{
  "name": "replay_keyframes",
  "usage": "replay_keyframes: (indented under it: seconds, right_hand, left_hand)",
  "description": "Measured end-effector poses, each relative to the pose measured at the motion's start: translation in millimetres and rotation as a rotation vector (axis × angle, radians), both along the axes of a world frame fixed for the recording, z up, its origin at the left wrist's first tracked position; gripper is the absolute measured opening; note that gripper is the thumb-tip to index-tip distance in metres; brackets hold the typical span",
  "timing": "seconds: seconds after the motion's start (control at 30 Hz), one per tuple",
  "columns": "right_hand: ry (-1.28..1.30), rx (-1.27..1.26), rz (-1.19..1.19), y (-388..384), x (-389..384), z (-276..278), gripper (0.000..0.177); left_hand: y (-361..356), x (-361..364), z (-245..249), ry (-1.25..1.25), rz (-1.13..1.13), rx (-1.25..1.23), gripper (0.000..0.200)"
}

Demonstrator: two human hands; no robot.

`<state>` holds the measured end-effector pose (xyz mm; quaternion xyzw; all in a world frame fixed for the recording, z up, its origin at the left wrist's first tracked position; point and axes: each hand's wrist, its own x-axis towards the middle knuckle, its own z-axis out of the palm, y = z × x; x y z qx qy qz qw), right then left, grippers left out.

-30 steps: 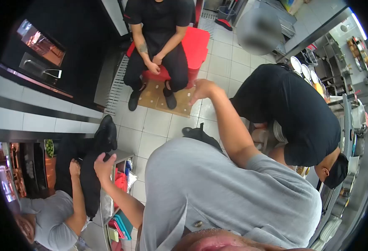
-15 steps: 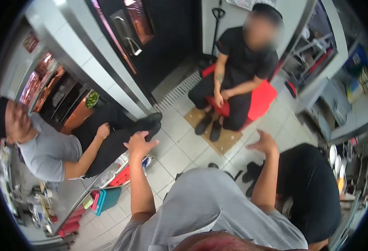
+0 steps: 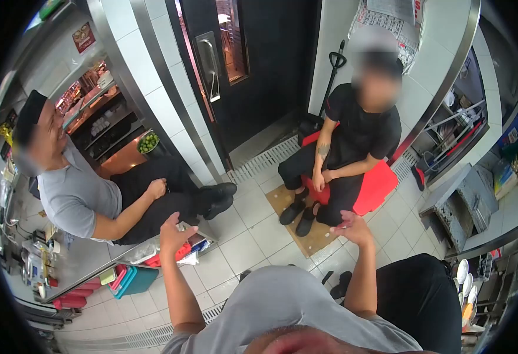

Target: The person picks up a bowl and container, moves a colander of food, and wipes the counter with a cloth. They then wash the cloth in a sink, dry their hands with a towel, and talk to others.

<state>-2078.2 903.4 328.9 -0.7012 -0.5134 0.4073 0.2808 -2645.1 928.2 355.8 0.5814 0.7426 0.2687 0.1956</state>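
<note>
My left hand [image 3: 175, 236] is raised in the air on the left, thumb and fingers apart, holding nothing. Behind it are a metal counter [image 3: 102, 255] and some red and white packets [image 3: 182, 252]. On the other side, my right hand [image 3: 357, 231] is also up, palm turned inward, fingers spread and somewhat bent, with nothing visible in it. In the picture it overlaps the knee of a person in black [image 3: 362, 133] seated on a red stool [image 3: 377, 192]. Neither hand appears to touch anything.
A person in a grey shirt [image 3: 82, 189] sits on the counter at left, legs outstretched. Black-trousered legs [image 3: 415, 301] are close on my right, near several spoons [image 3: 462, 271]. Cardboard [image 3: 315, 243] lies on the tiled floor [image 3: 235, 251]. A black door [image 3: 259, 71] stands behind.
My view has tilted upward, showing more of the door and wall. Both hands now appear lower in the picture, still apart. The person on the counter has turned their head.
</note>
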Motion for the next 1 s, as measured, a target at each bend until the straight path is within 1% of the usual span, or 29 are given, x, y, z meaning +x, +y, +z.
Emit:
replay_keyframes:
  seconds: [0.03, 0.1, 0.13, 0.17, 0.2, 0.23, 0.3, 0.37, 0.4, 0.47, 0.5, 0.53, 0.57, 0.6, 0.63, 0.7, 0.73, 0.77, 0.83, 0.93, 1.0]
  right_hand:
    - [-0.09, -0.001, 0.051, 2, 3, -10, 0.101]
    - [-0.268, 0.001, 0.151, 1, 12, -37, 0.101]
    - [-0.453, -0.033, 0.256, -1, 13, -46, 0.099]
    - [-0.637, -0.13, 0.416, -8, 6, -33, 0.097]
    - [-0.71, -0.197, 0.5, -16, -5, -2, 0.096]
    - [-0.701, -0.204, 0.497, -26, -15, 38, 0.094]
    - [-0.506, -0.038, 0.269, -37, -43, 123, 0.086]
    - [-0.496, 0.253, 0.283, -40, -59, 178, 0.086]
    - [-0.504, 0.332, 0.278, -37, -73, 201, 0.085]
    - [-0.533, 0.551, 0.299, -27, -99, 228, 0.082]
    - [-0.552, 0.693, 0.325, -24, -108, 234, 0.08]
    - [-0.565, 0.738, 0.389, -24, -112, 236, 0.079]
    - [-0.47, 0.734, 0.467, -30, -114, 241, 0.081]
    - [-0.387, 0.764, 0.602, -35, -110, 242, 0.083]
    - [-0.303, 0.789, 0.739, -41, -101, 242, 0.085]
    - [-0.334, 0.625, 0.784, -56, -85, 235, 0.087]
    - [-0.341, 0.541, 0.797, -65, -77, 228, 0.088]
    - [-0.341, 0.526, 0.746, -71, -68, 223, 0.089]
    - [-0.327, 0.479, 0.657, -82, -52, 209, 0.09]
    - [-0.267, 0.401, 0.598, -87, -31, 185, 0.091]
    - [-0.321, 0.422, 0.566, -81, -33, 188, 0.092]
  left_hand:
    - [-4, -1, 0, -0.014, -0.006, -0.059, 0.073]
    - [-18, 10, 22, -0.04, -0.02, -0.173, 0.063]
    - [-40, 11, 9, 0.221, -0.032, -0.066, 0.056]
    - [-36, 15, -1, 0.484, -0.029, 0.097, 0.049]
    - [-27, 33, 37, 0.373, 0.015, 0.03, 0.045]
    - [-49, 55, 78, 0.259, 0.052, -0.082, 0.04]
    - [-70, 85, 127, 0.311, -0.013, 0.233, 0.035]
    - [-85, 101, 169, 0.233, -0.125, 0.525, 0.031]
    - [-83, 113, 185, 0.243, -0.174, 0.573, 0.031]
    - [-74, 137, 214, 0.267, -0.268, 0.683, 0.03]
    - [-70, 147, 219, 0.279, -0.34, 0.685, 0.033]
    - [-73, 158, 224, 0.241, -0.418, 0.682, 0.034]
    - [-77, 164, 231, 0.199, -0.498, 0.673, 0.036]
    - [-83, 161, 230, 0.133, -0.526, 0.653, 0.04]
    - [-89, 151, 224, 0.17, -0.419, 0.649, 0.041]
    - [-103, 109, 201, 0.245, -0.204, 0.645, 0.042]
    - [-117, 79, 178, 0.247, -0.105, 0.592, 0.043]
    - [-129, 53, 154, 0.245, -0.004, 0.547, 0.045]
    - [-161, 29, 140, 0.287, 0.143, 0.391, 0.045]
    - [-171, 18, 144, 0.139, 0.019, 0.23, 0.048]
    - [-160, 45, 145, 0.236, 0.111, 0.466, 0.046]
